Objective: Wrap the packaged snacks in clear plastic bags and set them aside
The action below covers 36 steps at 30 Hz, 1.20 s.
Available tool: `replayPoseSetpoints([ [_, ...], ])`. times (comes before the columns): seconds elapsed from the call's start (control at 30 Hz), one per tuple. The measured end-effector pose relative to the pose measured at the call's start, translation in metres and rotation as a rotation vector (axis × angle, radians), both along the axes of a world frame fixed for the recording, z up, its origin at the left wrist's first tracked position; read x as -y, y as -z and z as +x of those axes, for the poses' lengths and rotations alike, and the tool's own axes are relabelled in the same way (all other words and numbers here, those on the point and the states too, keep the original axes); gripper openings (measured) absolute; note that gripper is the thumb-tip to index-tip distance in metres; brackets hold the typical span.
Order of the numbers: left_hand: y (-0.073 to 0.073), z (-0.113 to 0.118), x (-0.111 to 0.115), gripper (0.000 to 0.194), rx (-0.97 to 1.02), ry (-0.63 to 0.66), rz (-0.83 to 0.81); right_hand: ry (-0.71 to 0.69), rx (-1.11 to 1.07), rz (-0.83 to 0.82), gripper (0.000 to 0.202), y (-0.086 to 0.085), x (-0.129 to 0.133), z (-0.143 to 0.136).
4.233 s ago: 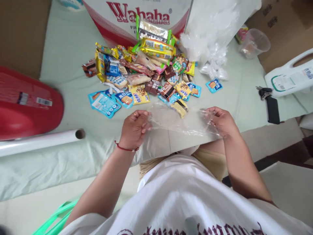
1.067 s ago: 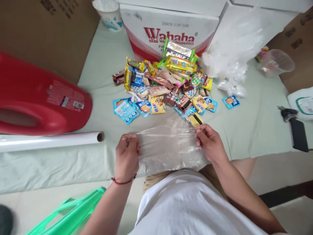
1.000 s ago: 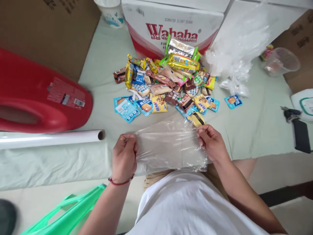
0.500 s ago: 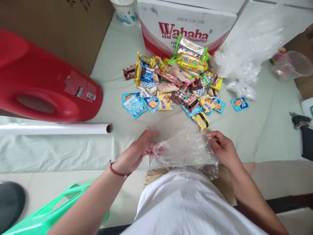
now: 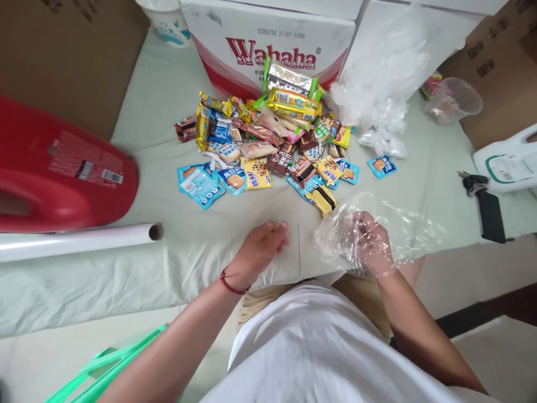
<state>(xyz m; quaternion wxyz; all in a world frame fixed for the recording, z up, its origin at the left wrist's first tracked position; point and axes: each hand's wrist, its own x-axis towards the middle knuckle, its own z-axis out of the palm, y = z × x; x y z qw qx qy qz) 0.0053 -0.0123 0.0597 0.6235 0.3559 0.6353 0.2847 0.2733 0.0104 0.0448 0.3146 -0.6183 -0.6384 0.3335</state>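
Thin film of a clear plastic bag (image 5: 413,226) lies over and around my right hand (image 5: 369,240), whose fingers are curled closed on it near the table's front edge. My left hand (image 5: 262,246) is apart from the bag, above the cloth, its fingers drawn together with nothing visible in them. Beyond both hands spreads a heap of small wrapped snacks (image 5: 277,159). A yellow packet with a dark stripe (image 5: 322,200) lies nearest to the bag. Blue cracker packets (image 5: 202,187) form the heap's left front, and one single blue packet (image 5: 381,166) sits to the right.
A Wahaha carton (image 5: 268,42) stands behind the heap, beside a bunch of clear plastic bags (image 5: 377,84). On the left are a red jug (image 5: 84,168) and a white roll (image 5: 84,240). Keys (image 5: 474,182), a black case (image 5: 490,215) and a plastic cup (image 5: 455,101) are right.
My left hand has let go of the plastic bag and closed its fingers. The bag, stretched between both hands before, is now gathered around my right hand. The view has shifted to the right.
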Motion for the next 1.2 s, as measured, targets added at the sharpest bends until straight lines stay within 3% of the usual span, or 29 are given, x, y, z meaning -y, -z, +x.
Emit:
replayPoseSetpoints([
  [0.17,-0.002,0.020,0.004,0.083,0.488,0.216,-0.419,-0.036,0.059,0.114,0.020,-0.005,-0.007,-0.004],
  [0.3,0.002,0.026,0.015,0.094,0.887,0.245,-0.584,-0.064,0.130,0.236,0.017,-0.011,-0.015,-0.009],
  [0.43,0.001,0.046,0.013,0.087,1.025,0.133,-0.630,-0.094,0.201,0.382,0.016,-0.014,-0.018,-0.014],
  [0.57,0.000,0.070,0.007,0.035,0.948,-0.132,-0.554,-0.125,0.249,0.488,0.017,-0.016,-0.013,-0.017],
  [0.63,0.002,0.068,0.010,0.028,0.909,-0.262,-0.440,-0.128,0.271,0.537,0.016,-0.017,-0.011,-0.015],
  [0.7,0.005,0.049,0.016,0.034,0.881,-0.266,-0.313,-0.150,0.296,0.572,0.014,-0.018,-0.008,-0.009],
  [0.8,0.009,-0.004,0.025,0.041,0.791,-0.041,-0.197,-0.256,0.329,0.613,0.013,-0.018,-0.008,0.002],
  [0.9,0.013,-0.064,0.035,0.035,0.618,0.123,-0.145,-0.377,0.343,0.631,0.014,-0.016,-0.012,0.008],
  [1.03,0.017,-0.117,0.052,0.036,0.457,0.130,0.002,-0.491,0.346,0.657,0.014,-0.011,-0.028,-0.001],
  [1.2,0.018,-0.143,0.096,0.035,0.306,0.065,0.105,-0.585,0.255,0.668,0.012,-0.008,-0.049,-0.032],
])
